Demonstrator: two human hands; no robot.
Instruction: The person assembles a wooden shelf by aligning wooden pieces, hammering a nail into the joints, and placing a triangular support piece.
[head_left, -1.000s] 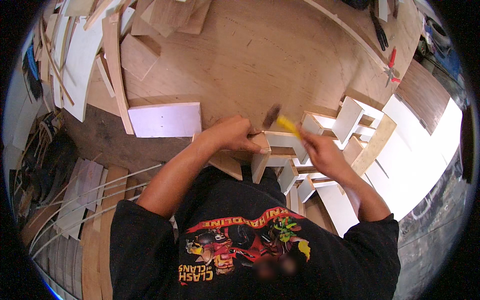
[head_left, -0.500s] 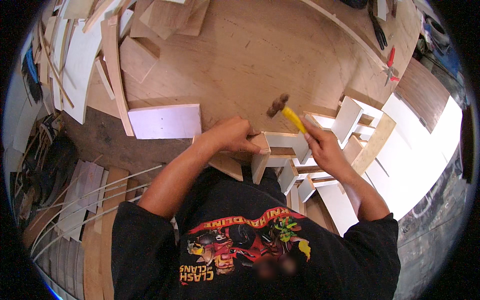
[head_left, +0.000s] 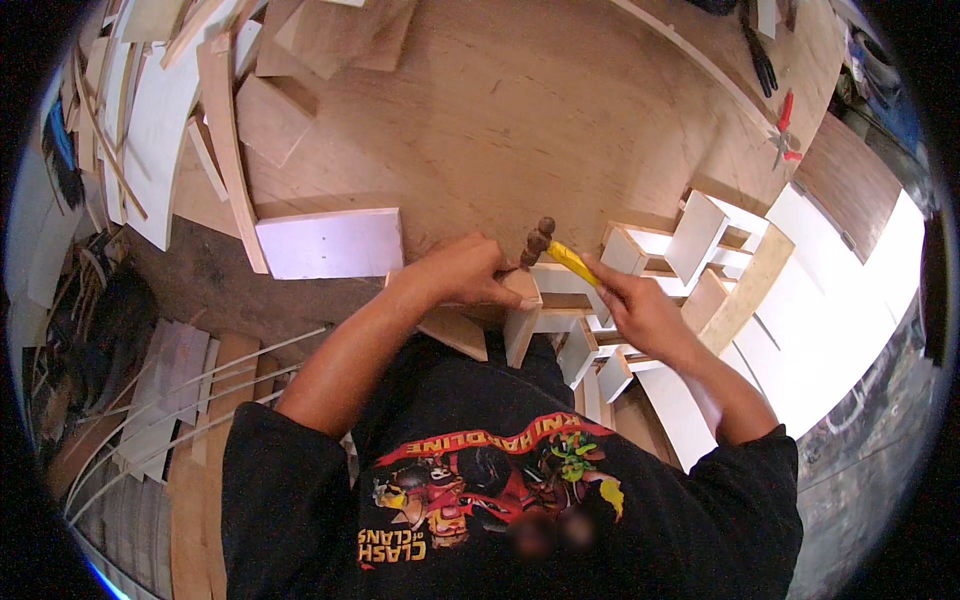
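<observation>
My right hand (head_left: pixel 645 312) is closed round the yellow handle of a hammer (head_left: pixel 572 263). Its rusty brown head is at the corner of a small wooden panel (head_left: pixel 522 292), close beside the fingers of my left hand (head_left: pixel 472 272). That left hand grips the panel, thumb lying on its upper edge and the other fingers mostly hidden behind. Joined to the panel's right side is a white-faced wooden frame (head_left: pixel 562 303) with open compartments. Whether my left fingers also pinch a nail cannot be seen.
A white panel (head_left: pixel 330 245) lies left of my left hand. Offcuts (head_left: pixel 225 140) pile up on the worktable (head_left: pixel 470 120) at the far left. Several white box frames (head_left: pixel 697 240) stand on the right. Red-handled pliers (head_left: pixel 785 125) lie at the far right.
The hammer has swung down and left, bringing its head to the panel's corner beside my left fingers. My left hand and the panel have stayed in place.
</observation>
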